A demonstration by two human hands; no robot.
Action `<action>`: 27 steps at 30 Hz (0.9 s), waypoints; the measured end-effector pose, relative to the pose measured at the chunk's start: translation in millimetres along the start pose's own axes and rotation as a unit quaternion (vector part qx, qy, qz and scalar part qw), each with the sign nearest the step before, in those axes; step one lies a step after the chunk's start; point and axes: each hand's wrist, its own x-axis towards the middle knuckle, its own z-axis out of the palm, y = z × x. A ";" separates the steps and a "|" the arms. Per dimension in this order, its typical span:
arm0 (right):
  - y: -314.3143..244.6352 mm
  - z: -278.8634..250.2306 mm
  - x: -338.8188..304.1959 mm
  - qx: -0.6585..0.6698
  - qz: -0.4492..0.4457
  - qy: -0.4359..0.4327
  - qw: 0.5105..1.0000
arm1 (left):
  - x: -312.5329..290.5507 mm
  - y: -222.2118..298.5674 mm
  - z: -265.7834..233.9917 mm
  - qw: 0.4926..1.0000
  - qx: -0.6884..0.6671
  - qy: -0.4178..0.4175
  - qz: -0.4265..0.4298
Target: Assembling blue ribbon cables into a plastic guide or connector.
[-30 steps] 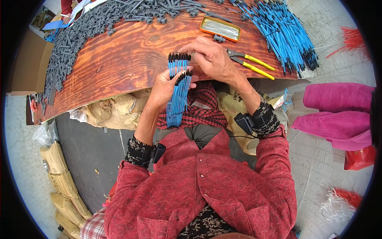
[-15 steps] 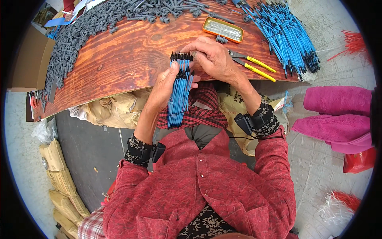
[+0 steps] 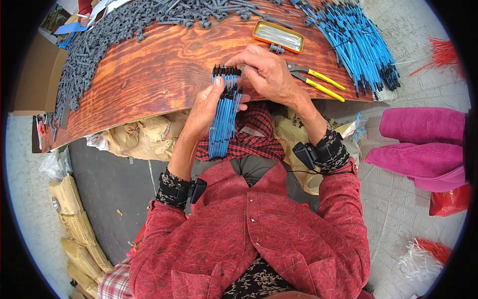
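My left hand is wrapped round a bundle of thin blue rods with black tips, held over my lap at the table's front edge. Its thumb lies across the row just below the black ends, and the rods hang toward me. Close on the right, my right hand is bent over the black tips at the top of the bundle, thumb and index finger drawn together. Whatever may be between those fingertips is too small to make out. Yellow-handled pliers lie beside my right wrist.
Grey plastic fittings are heaped along the table's left and far side. A yellow-rimmed tin of thin silvery pins sits at the back. More blue rods lie at the right. A cardboard box stands left; brown sacks lie below the table.
The bundle has shifted very slightly to the left at its lower end. Both hands keep nearly the same places and grips.
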 end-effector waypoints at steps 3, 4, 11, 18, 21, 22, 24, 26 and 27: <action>1.8 2.4 -1.1 0.002 -0.005 0.009 1.000 | -0.6 1.7 2.5 1.000 -0.006 0.000 0.006; 0.9 3.4 -1.1 -0.003 0.002 0.009 1.000 | -0.6 1.2 2.7 1.000 -0.006 0.001 0.006; -4.6 4.7 -0.2 -0.034 -0.010 0.025 0.999 | 1.2 -0.9 3.8 1.000 -0.019 0.005 0.017; -8.7 6.3 3.0 -0.026 -0.006 0.027 0.999 | 0.8 -2.2 1.3 1.000 0.011 0.011 0.011; -4.6 7.1 3.6 0.000 -0.007 0.031 0.999 | -0.6 1.4 4.8 1.000 0.006 0.011 0.008; -2.1 7.2 4.0 0.010 -0.012 0.032 0.999 | -0.6 1.8 4.6 1.000 0.006 0.011 0.008; 0.7 7.1 4.5 -0.001 -0.020 0.031 0.999 | -1.0 2.4 3.4 1.000 0.009 0.009 -0.009; 0.7 7.4 4.4 -0.012 -0.027 0.029 0.999 | -1.1 1.7 0.8 1.000 0.014 0.005 -0.011; 0.1 7.6 5.1 -0.008 -0.034 0.033 0.999 | -0.6 1.5 0.1 1.000 0.019 0.002 -0.012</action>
